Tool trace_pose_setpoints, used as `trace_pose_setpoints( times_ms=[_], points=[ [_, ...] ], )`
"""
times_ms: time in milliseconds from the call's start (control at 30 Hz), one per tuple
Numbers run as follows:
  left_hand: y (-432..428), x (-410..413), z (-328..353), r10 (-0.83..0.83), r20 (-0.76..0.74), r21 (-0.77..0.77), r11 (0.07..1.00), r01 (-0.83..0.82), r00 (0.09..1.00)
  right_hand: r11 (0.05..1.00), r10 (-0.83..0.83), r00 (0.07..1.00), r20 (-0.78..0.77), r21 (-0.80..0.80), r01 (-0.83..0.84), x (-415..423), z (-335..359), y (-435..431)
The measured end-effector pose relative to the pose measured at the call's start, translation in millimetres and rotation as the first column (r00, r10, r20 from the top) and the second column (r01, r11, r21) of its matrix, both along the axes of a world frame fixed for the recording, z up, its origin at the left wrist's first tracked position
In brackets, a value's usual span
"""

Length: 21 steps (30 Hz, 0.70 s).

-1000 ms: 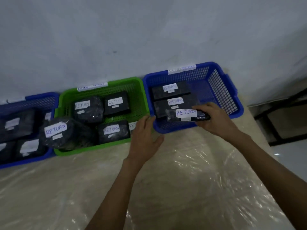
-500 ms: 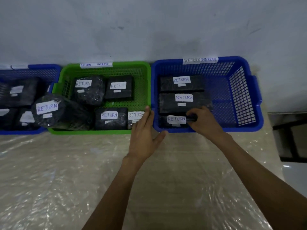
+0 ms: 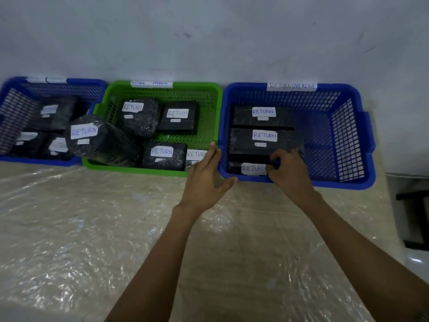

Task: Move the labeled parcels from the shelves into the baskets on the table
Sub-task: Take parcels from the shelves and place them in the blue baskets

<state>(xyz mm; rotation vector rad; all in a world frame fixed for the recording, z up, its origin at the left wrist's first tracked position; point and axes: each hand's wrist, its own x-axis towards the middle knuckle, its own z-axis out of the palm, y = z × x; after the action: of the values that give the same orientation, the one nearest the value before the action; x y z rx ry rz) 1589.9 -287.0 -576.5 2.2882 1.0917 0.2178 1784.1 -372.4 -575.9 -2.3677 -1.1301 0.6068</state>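
Three baskets stand in a row against the wall. The right blue basket (image 3: 348, 140) holds three black parcels labelled RETURN. My right hand (image 3: 289, 175) reaches over its front rim, fingers curled on the nearest parcel (image 3: 249, 168), which lies along the front wall. My left hand (image 3: 205, 180) is flat with straight fingers, touching the gap between the green basket (image 3: 209, 101) and the blue one. The green basket holds several black RETURN parcels.
A second blue basket (image 3: 14, 112) with several labelled parcels stands at the far left. The table (image 3: 92, 228) is covered with crinkled clear plastic sheet. A dark frame (image 3: 413, 198) stands past the table's right edge. The wall is right behind the baskets.
My right hand has lowered the parcel into the front of the right blue basket and stayed on it. The view has shifted left. My left hand has hardly moved.
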Motion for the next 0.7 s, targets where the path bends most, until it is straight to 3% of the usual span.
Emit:
trace_pose_setpoints(
  times_ms=[233,400,700],
  points=[
    [-1,-28,25,0.107,0.172,-0.044,0.994,-0.101,0.979,0.993,0.012,0.992,0.124,0.112,-0.026,-21,33,-5],
    [-8,-97,52,0.221,0.249,-0.019,0.975,-0.223,0.943,0.95,0.125,0.976,0.18,0.262,-0.17,-76,63,0],
    [-30,-326,84,0.381,0.244,-0.061,0.924,-0.378,0.892,0.901,0.407,0.913,-0.005,0.167,-0.401,-276,87,5]
  ],
)
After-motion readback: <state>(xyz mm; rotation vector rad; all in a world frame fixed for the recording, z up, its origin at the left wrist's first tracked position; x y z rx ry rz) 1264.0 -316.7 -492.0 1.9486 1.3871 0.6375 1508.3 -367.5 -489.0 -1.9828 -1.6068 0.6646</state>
